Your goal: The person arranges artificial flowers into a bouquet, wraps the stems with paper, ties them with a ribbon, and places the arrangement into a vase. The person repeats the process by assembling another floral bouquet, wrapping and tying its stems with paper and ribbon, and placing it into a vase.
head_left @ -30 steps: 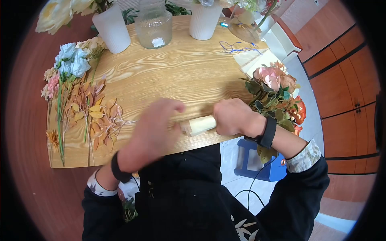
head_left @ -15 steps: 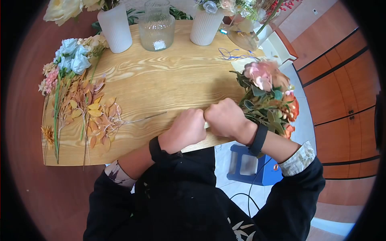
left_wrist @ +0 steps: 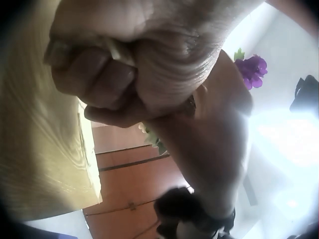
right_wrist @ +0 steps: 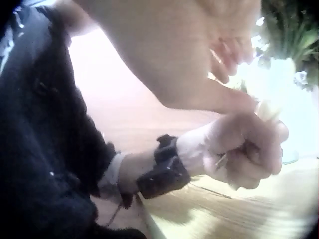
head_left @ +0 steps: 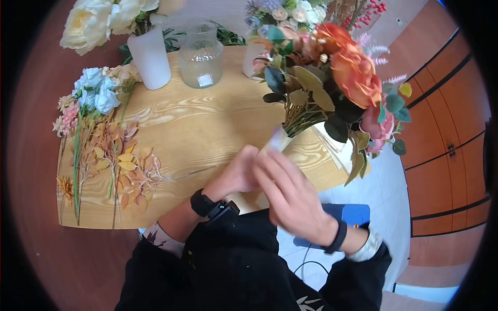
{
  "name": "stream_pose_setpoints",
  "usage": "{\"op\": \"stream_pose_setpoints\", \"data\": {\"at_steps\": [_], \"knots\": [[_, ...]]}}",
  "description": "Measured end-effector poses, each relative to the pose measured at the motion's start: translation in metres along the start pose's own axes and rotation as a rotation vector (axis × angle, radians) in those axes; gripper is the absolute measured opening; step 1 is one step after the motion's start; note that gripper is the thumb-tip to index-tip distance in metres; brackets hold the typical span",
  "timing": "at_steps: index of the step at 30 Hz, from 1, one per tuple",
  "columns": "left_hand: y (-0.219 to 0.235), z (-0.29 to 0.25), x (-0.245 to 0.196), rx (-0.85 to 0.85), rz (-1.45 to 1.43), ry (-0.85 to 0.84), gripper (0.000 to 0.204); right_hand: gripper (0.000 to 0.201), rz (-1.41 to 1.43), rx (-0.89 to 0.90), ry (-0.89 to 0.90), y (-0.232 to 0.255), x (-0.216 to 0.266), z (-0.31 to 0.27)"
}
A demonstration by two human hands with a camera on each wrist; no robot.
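A bouquet of artificial flowers, with orange and pink blooms and dark leaves, leans up and right over the table. Cream wrapping covers its gathered stems. My left hand grips the lower wrapped end, fingers curled tight around it in the left wrist view. My right hand lies against the wrapping just above the left, its fingers fairly straight in the head view. From the right wrist view, the right thumb stretches along the top of the left fist.
Cut flower stems with blue blooms and yellow-brown leaf sprays lie on the table's left. A glass vase and a white vase stand at the back. Paper sheets lie right. A blue stool is below.
The bouquet has swung up from lying at the table's right side. My left hand came in from the left and took its wrapped end. My right hand's fist has loosened into straighter fingers.
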State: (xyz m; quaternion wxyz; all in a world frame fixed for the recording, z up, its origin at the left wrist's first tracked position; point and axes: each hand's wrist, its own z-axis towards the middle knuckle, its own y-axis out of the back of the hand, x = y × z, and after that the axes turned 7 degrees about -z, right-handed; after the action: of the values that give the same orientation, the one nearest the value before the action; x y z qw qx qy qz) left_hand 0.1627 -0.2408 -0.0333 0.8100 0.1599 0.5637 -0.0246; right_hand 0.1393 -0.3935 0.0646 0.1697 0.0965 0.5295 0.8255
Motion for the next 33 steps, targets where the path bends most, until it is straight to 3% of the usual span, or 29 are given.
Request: {"op": "stream_pose_setpoints", "data": {"at_steps": [1,2,4,5,6,7,9,10,15,20,22,23,24,26,27,30,32,33], "knots": [[0.002,0.0,0.019,0.001,-0.038,-0.004,0.014,0.031,0.126,-0.112,-0.046,0.004,0.003,-0.016],[0.004,0.0,0.007,-0.005,-0.029,-0.006,0.014,0.031,0.254,-0.223,-0.09,0.004,0.004,-0.029],[0.002,0.001,-0.025,-0.109,-0.158,0.243,0.016,0.024,0.383,-0.496,-0.453,-0.007,0.004,-0.042],[0.001,-0.003,-0.021,-0.045,-0.52,0.256,0.019,0.014,0.731,-0.639,-0.753,-0.015,0.008,-0.041],[0.001,0.0,-0.022,-0.038,-0.512,0.255,0.019,0.024,0.984,-0.6,-0.859,-0.009,0.008,-0.043],[0.001,0.004,-0.024,0.004,-0.444,0.261,0.019,0.024,0.984,-0.62,-0.864,-0.023,0.001,-0.056],[0.001,0.013,-0.03,0.087,-0.309,0.271,0.02,0.058,-0.282,-0.089,-0.303,-0.066,-0.015,-0.09],[0.001,0.016,-0.033,0.122,-0.246,0.277,0.02,0.058,-0.281,-0.094,-0.313,-0.066,-0.015,-0.091],[0.008,0.014,-0.045,0.209,0.046,0.327,0.021,0.033,0.157,-0.18,-0.431,-0.071,-0.022,-0.078],[0.013,0.004,-0.065,0.294,0.264,0.383,0.022,0.012,0.597,-0.239,-0.564,-0.086,-0.042,-0.021],[0.014,0.007,-0.079,0.366,-0.061,0.478,0.045,0.013,0.642,-0.229,-0.57,-0.093,-0.047,-0.024],[0.017,0.012,-0.068,0.525,-0.266,0.656,0.05,0.014,0.684,-0.218,-0.576,-0.096,-0.049,-0.025],[0.017,0.012,-0.064,0.528,-0.264,0.656,0.05,0.015,0.725,-0.209,-0.583,-0.098,-0.05,-0.026],[0.017,0.008,-0.058,0.475,-0.203,0.632,0.05,0.018,0.803,-0.191,-0.597,-0.098,-0.052,-0.026],[0.015,-0.009,-0.049,0.205,0.081,0.247,0.038,0.019,0.843,-0.179,-0.598,-0.098,-0.054,-0.025],[0.012,-0.004,-0.02,0.282,0.109,0.216,0.035,0.022,0.923,-0.152,-0.593,-0.095,-0.054,-0.018],[0.009,0.0,-0.004,0.371,0.137,0.188,0.032,0.015,1.028,-0.209,-0.754,-0.088,-0.046,-0.013],[0.009,0.002,0.0,0.414,0.154,0.174,0.031,0.02,1.052,0.06,-0.866,-0.105,-0.064,-0.017]]}}
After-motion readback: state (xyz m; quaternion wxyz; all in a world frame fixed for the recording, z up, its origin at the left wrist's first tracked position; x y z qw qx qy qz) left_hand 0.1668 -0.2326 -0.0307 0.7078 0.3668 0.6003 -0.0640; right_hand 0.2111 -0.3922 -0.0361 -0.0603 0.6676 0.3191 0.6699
